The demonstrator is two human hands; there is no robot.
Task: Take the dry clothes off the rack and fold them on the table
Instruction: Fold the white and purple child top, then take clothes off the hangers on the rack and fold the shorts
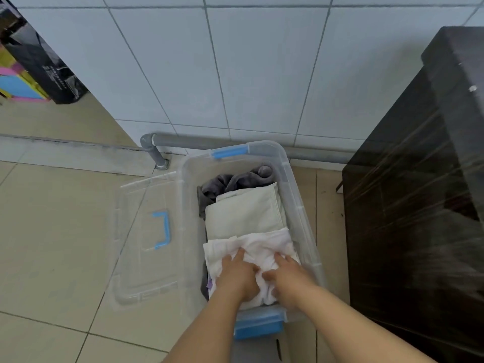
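We look straight down into a clear plastic storage bin (pixel 301 205) on the tiled floor (pixel 52 231), bin sitting just below frame centre. Both our hands are in its near end, side by side and close together, on a white cloth (pixel 262 244). Left hand (pixel 239 273) lies on the cloth at about 6 o'clock of the bin, fingers spread forward and pressing into the fabric; some cloth is bunched between the hands. Right hand (pixel 286 277) is just at 3 o'clock of the left one, thumb tucked into the bunched fabric, fingers curled round a fold, gripping it. Whether the left hand actually grips or only presses, we cannot tell.

The white cloth is rumpled, at the bin's 6 o'clock end, overlapping the near edge of a folded pale green cloth (pixel 243 213) in the bin's middle. A crumpled grey garment (pixel 230 183) fills the 12 o'clock end, partly under the green one. Blue latch (pixel 229 152) on the far rim, another blue latch (pixel 259 327) on the near rim below our wrists.

The clear lid (pixel 136 258) with a blue handle (pixel 162 229) lies flat on the floor at 9 o'clock, touching the bin's side. Grey pipe (pixel 209 141) runs along the white tiled wall (pixel 235 61) at 12 o'clock. Dark cabinet (pixel 419 205) at 3 o'clock. Black box (pixel 47 61) and coloured foam mats (pixel 15 85) at 10 o'clock.
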